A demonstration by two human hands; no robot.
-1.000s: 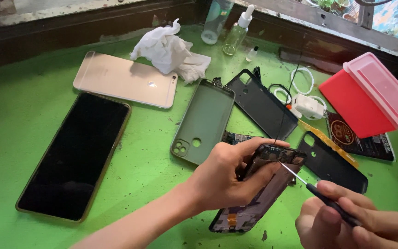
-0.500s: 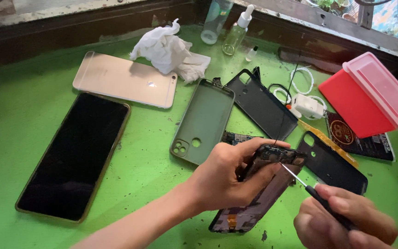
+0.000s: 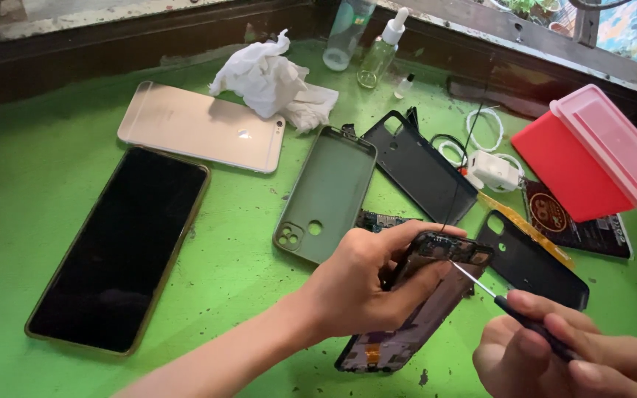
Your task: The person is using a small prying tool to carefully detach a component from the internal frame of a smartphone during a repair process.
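Green table [image 3: 53, 243], scuffed, phone shells at 12 o'clock. Our left hand [image 3: 366, 284] clamps the opened phone [image 3: 422, 313]; our right hand [image 3: 562, 357] grips the screwdriver [image 3: 510, 308]. Since half a second ago the tip has barely shifted, staying at the top-edge screw.

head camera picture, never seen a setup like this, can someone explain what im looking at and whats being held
This single view comes from a camera worn on a person's head, looking down at their own two bare hands over a green table. The left hand grips an opened phone with its back off, tilted up off the table. The right hand holds a thin screwdriver, its tip at the phone's top end. Lying around: a large dark-screened phone, a gold phone face down, a green case, two black cases, crumpled tissue, a red box with a pink lid, a white charger and small bottles.
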